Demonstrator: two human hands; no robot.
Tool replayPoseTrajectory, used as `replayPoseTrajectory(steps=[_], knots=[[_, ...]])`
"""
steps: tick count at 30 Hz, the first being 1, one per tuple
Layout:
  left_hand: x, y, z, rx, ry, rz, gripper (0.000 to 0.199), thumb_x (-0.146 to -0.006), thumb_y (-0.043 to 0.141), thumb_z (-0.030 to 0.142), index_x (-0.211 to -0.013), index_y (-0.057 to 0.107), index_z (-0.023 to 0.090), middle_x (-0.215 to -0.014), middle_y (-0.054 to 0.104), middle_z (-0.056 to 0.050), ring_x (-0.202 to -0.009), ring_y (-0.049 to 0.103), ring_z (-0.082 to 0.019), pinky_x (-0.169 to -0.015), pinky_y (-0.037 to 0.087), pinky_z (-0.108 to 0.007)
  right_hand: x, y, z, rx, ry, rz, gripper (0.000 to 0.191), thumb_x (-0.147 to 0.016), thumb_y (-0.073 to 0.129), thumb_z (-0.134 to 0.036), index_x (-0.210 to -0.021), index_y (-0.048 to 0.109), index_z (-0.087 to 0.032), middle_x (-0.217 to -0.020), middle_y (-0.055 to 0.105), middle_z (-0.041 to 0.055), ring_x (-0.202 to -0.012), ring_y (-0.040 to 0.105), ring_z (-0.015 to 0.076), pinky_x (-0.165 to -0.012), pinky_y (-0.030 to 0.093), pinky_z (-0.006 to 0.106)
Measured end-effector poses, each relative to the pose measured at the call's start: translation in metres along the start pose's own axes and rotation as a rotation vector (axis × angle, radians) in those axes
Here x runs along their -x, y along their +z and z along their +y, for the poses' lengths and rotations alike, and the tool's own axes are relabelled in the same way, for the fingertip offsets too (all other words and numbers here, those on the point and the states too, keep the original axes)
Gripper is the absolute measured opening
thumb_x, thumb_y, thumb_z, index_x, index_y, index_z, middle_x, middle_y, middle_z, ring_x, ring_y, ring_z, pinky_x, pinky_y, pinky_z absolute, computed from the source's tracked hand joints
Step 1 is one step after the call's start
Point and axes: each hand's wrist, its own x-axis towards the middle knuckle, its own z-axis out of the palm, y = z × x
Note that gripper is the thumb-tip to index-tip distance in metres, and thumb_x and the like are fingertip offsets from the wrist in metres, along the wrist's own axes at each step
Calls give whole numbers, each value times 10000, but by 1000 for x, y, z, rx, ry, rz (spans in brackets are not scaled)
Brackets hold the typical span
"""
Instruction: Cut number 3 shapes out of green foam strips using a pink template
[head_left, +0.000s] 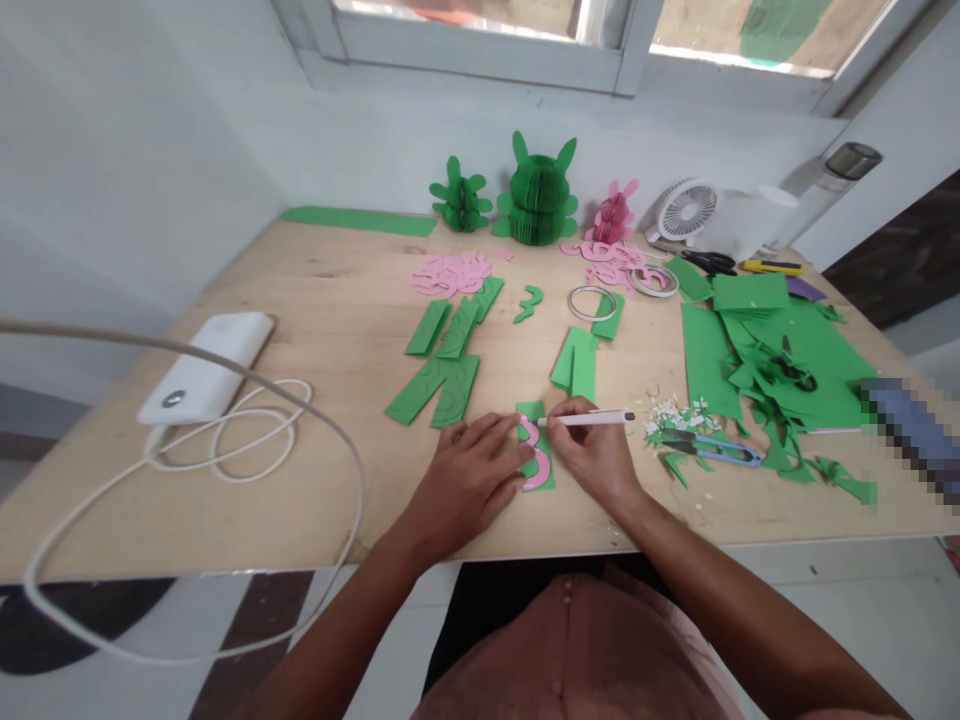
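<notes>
My right hand (591, 447) pinches a white pen (589, 418), its tip at the upper edge of a pink curvy paper cutout (537, 472). The cutout lies on a small green paper strip (548, 462) near the table's front edge. My left hand (474, 475) rests with fingers stretched out, fingertips pressing on the cutout and strip. Just beyond my hands are folded green strips (583, 365) and, to the left, more green strips with drawn curved lines (433, 388). A green curvy cutout (531, 302) sits farther back.
A white power bank (208, 368) with a looping cable is at left. Blue thread snips (712, 447), paper scraps and green sheets (709, 365) are at right. Pink cutouts (450, 272), tape rolls (654, 281), paper figures (538, 200) and a small fan (687, 208) stand behind.
</notes>
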Motion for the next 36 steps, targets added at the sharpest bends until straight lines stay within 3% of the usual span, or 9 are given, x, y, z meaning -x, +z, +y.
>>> replayPoseTrajectory(steps=[29, 36], knots=[[-1, 1, 0, 18, 0, -1, 278, -935, 499, 260, -1173, 641, 275, -1431, 514, -91, -1300, 453, -298, -955, 350, -473, 17, -8, -2, 29, 2, 23, 130, -824, 567, -308, -780, 607, -192, -634, 607, -22, -525, 528, 115, -519, 392, 228], [-1, 0, 1, 15, 3, 8, 277, -930, 503, 260, -1168, 643, 279, -1420, 524, -89, -1285, 461, -296, -949, 353, -467, 24, -11, -3, -71, -67, 54, 157, -889, 556, -310, -912, 650, -186, -808, 720, 35, -703, 659, 155, -609, 516, 246]])
